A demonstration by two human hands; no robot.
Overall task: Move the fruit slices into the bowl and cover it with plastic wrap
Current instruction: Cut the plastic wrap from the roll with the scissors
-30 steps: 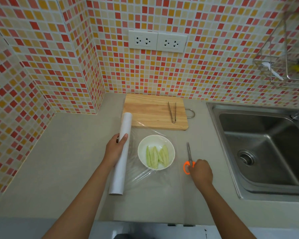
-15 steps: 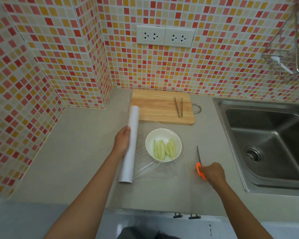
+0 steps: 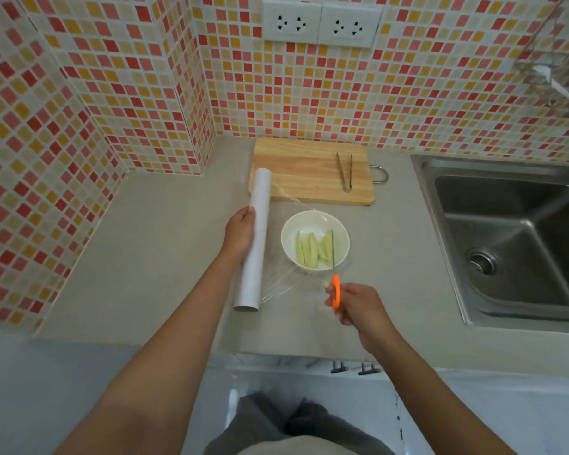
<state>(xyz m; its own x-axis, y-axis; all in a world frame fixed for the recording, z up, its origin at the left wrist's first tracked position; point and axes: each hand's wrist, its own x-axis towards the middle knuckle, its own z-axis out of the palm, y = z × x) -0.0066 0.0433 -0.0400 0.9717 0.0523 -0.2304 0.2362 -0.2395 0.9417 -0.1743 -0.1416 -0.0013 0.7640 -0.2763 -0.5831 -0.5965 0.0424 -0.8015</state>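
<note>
From the head camera I see one round white bowl [image 3: 315, 240] on the grey countertop [image 3: 165, 244], holding about four pale green fruit slices [image 3: 312, 252]. Clear plastic wrap [image 3: 286, 284] stretches over it from one white roll [image 3: 254, 238]. My left hand [image 3: 240, 232] grips the roll. My right hand [image 3: 358, 307] is closed around one pair of orange-handled scissors [image 3: 334, 280].
</note>
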